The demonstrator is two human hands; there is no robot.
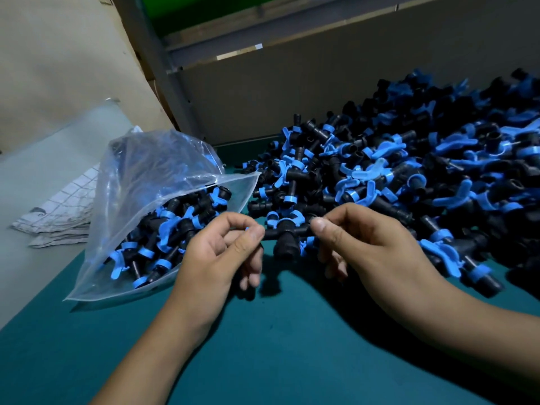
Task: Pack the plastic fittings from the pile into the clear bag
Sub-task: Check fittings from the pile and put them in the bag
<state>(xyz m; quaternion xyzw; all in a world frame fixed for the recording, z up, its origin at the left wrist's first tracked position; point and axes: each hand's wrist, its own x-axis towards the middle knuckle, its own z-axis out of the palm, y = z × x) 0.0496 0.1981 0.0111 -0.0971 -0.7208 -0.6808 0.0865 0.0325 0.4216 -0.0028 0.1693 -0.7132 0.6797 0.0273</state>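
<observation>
- Black T-shaped plastic fitting with blue wing-nut collars (287, 233): held between both hands just above the green table mat, at the near edge of the pile.
- Left hand (222, 252): thumb and forefinger pinched on the fitting's left arm, remaining fingers curled beneath.
- Right hand (359, 244): pinched on the fitting's right arm, likely thumb against forefinger, though the contact sits partly hidden.
- Judged light, rigid and hard-surfaced; smooth black barrels probably a little slippery, blue wings prone to snagging on neighbours.
- Best taken by the straight arms or central body, not by the thin blue wings.
- Large pile of identical black-and-blue fittings (423, 176): heaped to the right, tangled together.
- Clear plastic bag (163, 182): lying to the left, mouth open toward the hands, already holding many fittings; soft, floppy film, apt to collapse.
- Green table mat (263, 346): beneath everything.
</observation>
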